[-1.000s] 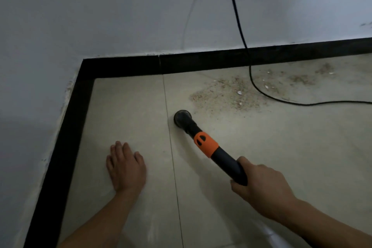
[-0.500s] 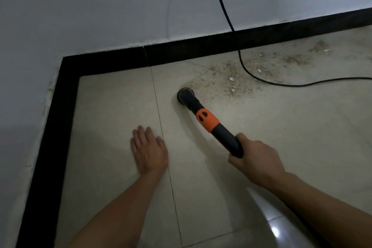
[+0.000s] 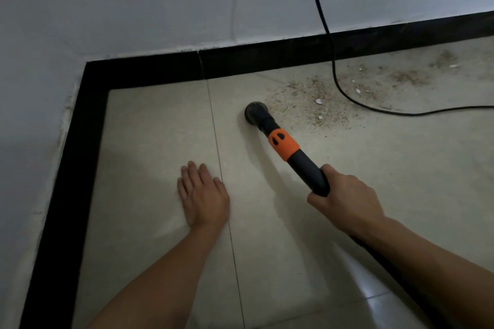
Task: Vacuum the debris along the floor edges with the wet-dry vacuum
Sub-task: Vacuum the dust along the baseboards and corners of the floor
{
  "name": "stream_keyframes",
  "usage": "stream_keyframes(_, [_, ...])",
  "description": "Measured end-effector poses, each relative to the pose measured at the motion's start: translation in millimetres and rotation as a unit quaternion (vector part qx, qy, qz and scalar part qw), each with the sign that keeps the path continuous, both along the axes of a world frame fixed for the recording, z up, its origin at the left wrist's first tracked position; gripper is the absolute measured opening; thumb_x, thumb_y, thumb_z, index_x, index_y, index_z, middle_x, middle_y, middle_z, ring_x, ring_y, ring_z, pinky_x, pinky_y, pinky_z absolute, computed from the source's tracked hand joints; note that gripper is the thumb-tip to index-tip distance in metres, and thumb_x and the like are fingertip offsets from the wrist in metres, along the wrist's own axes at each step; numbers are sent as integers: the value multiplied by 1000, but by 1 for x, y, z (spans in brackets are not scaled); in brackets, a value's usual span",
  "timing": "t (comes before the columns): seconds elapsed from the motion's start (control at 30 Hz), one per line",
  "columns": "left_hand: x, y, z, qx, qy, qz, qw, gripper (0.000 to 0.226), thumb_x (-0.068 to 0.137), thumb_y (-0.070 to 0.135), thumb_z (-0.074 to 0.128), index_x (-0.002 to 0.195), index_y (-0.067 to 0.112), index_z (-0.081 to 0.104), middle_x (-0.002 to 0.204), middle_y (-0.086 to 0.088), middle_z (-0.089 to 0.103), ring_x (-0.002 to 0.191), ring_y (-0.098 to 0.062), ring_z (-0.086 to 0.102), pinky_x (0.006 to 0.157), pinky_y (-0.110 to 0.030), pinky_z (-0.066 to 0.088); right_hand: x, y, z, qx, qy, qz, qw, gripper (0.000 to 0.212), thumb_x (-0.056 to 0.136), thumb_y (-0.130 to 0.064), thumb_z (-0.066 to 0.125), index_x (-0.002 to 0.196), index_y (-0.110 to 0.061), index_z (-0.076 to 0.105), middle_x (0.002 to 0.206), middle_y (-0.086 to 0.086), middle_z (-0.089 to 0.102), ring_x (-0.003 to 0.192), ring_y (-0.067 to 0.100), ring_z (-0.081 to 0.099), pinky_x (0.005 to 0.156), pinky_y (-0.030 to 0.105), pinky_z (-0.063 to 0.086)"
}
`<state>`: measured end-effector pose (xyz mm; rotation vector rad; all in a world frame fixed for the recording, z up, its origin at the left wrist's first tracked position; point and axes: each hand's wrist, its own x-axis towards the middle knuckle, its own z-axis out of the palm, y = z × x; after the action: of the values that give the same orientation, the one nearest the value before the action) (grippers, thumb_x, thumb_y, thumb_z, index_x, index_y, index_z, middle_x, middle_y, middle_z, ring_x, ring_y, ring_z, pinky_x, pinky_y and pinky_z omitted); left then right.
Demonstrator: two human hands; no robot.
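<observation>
Firstly, the room: a matt grey-white wall (image 3: 160, 2) fills the upper half and left side of the frame, turning a corner at upper left. A thin pale line on it, rising to the top edge, is too faint for us to identify. Below lies the floor (image 3: 149, 141), large beige tiles with a slight gloss and a glare patch at lower right. One dark grout line (image 3: 227, 208) runs down the centre. A black skirting (image 3: 267, 59) forms an L along both walls.

Our left hand (image 3: 204, 196) lies palm down, fingers straight and close together, flat on the tile at the grout line. Our right hand (image 3: 347, 197) has its fingers wrapped tight round the wand (image 3: 304, 165), a smooth black tube with an orange collar (image 3: 283, 145). Its rear passes under the right forearm and is cut off at lower right.

The round black nozzle (image 3: 255, 112) sits at frame centre, at the left edge of the debris (image 3: 307, 99). We cannot tell whether its mouth touches the tile. The debris is a brown, granular scatter along the skirting, thinning toward upper right. A black cord (image 3: 324, 21) drops from the top edge, crosses it and exits right. Small white flakes (image 3: 319, 101) lie among the grains.
</observation>
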<state>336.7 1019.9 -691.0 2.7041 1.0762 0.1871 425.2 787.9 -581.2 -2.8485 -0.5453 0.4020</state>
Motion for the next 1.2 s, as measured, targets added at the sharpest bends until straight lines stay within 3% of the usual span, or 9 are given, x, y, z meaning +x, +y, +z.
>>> stream_keyframes(0.1, [-7,12,5,1,28,-54,998,52,96,29,40,141,4,42,151,-20,34,141,-34,26,116,-44,18,-10,-15,15,80,116,-7,990,20,76,-33,68,81,-27,50,60,-2,61,49,13,61,45,28,44])
stream_keyframes(0.2, [-26,40,9,11,32,-114,993,51,96,30,37,139,6,46,149,-19,37,139,-34,31,114,-44,21,-16,-35,32,195,262,-32,945,12,79,-14,69,83,-14,58,52,5,63,42,15,59,44,26,48])
stream_keyframes(0.3, [-54,66,10,25,-5,-26,999,49,91,27,43,131,1,55,142,-27,44,133,-41,38,110,-48,28,-26,-42,40,220,365,-10,904,11,81,-7,67,86,-6,57,53,7,59,46,21,56,48,27,47])
stream_keyframes(0.43, [-81,85,6,-1,-5,51,999,45,94,19,51,137,4,49,149,-22,36,139,-37,29,114,-44,21,-61,-31,37,178,499,58,846,12,72,-7,64,82,-11,59,53,3,58,46,19,55,48,25,43])
stream_keyframes(0.67, [-84,88,3,8,-42,47,998,41,92,10,52,132,3,55,145,-24,41,137,-39,34,112,-46,25,-47,-25,26,197,325,9,925,12,78,-9,68,87,-9,59,50,6,59,43,20,55,46,30,45])
stream_keyframes(0.8, [-68,78,1,1,-20,55,998,45,95,21,49,138,7,48,150,-22,35,141,-37,25,114,-48,15,-39,-25,39,170,381,36,908,22,69,-19,67,86,-8,56,50,3,56,43,19,53,45,28,44])
stream_keyframes(0.97, [-28,54,2,-1,-10,-28,1000,49,96,27,44,142,10,44,154,-19,29,143,-34,20,117,-45,13,-39,-33,36,82,132,-16,988,16,77,-28,70,81,-27,55,58,-1,63,45,11,60,49,31,50])
stream_keyframes(1.1, [6,28,1,-12,-18,-80,997,50,98,29,40,145,12,39,156,-16,25,146,-31,16,118,-42,10,-56,-61,27,-30,63,29,997,23,74,-42,65,76,-35,43,59,-6,56,48,4,53,44,21,33])
stream_keyframes(1.2, [34,9,3,-29,-30,-95,995,50,96,27,43,143,11,41,155,-17,27,145,-31,17,118,-42,11,-54,-93,25,-57,13,-30,998,26,77,-42,66,80,-33,42,58,-6,55,48,6,52,46,25,41])
